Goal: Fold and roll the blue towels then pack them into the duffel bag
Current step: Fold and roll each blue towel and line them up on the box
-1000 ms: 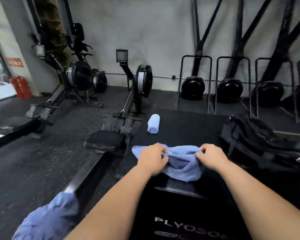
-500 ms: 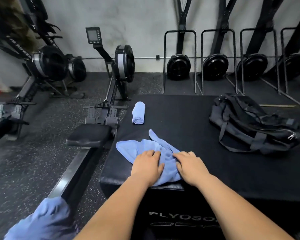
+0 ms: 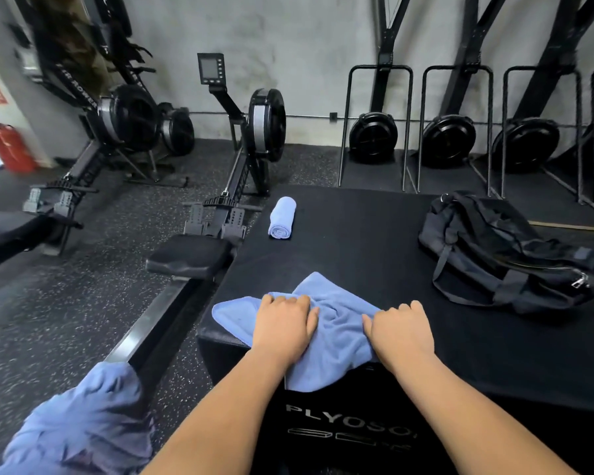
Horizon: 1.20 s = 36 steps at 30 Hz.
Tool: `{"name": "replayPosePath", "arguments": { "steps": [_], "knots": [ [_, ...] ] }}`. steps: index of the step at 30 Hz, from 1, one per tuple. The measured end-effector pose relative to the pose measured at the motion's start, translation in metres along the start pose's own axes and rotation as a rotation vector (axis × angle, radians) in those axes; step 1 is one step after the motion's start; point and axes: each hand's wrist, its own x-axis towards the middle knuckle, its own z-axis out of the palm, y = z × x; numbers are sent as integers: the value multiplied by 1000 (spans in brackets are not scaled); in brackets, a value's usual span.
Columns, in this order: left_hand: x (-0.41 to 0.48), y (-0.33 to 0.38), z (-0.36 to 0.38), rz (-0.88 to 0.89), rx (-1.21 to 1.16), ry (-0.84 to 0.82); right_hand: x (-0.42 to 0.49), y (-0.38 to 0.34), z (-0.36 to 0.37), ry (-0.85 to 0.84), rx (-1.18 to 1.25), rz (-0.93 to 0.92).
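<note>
While the blue towel [image 3: 338,337] is lying rumpled under them, the left hand [image 3: 283,323] and right hand [image 3: 403,332] are pressing it flat, fingers apparently straight and gripping nothing, likely smoothing it for folding; the duffel bag [image 3: 501,252] is waiting beyond the right hand.

blue towel [image 3: 336,341], black duffel bag [image 3: 501,252]

Both bare forearms reach forward from the bottom of the view, roughly parallel. The left hand [image 3: 283,329] and right hand [image 3: 403,332] lie palm-down, side by side but apart, pressing the blue towel [image 3: 336,341] at the near edge of the plyo box [image 3: 357,241], thumbs pointing inward.
</note>
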Motion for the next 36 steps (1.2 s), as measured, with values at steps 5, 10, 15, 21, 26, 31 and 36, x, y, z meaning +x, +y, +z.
{"name": "replayPosePath", "arguments": {
  "steps": [5, 10, 15, 21, 26, 31, 36],
  "knots": [
    [-2, -1, 15, 9, -143, 34, 22, 6, 2, -15, 381, -89],
    [5, -6, 13, 88, -224, -57, 28, -16, 4, -202, 653, -269],
    [18, -6, 14, 109, -193, -36, 30, -12, -2, -254, 584, -98],
    [24, 8, 20, 183, -185, -50, 33, 7, 2, -202, 471, 279],
    [25, 25, 22, 142, -161, 3, 39, 18, -3, -232, 282, 256],
    [32, 24, 33, 69, -207, 0, 39, 37, 28, -35, 436, -63],
    [49, 27, 29, 15, -216, -97, 44, 38, 27, -122, 421, -33]
  ]
}}
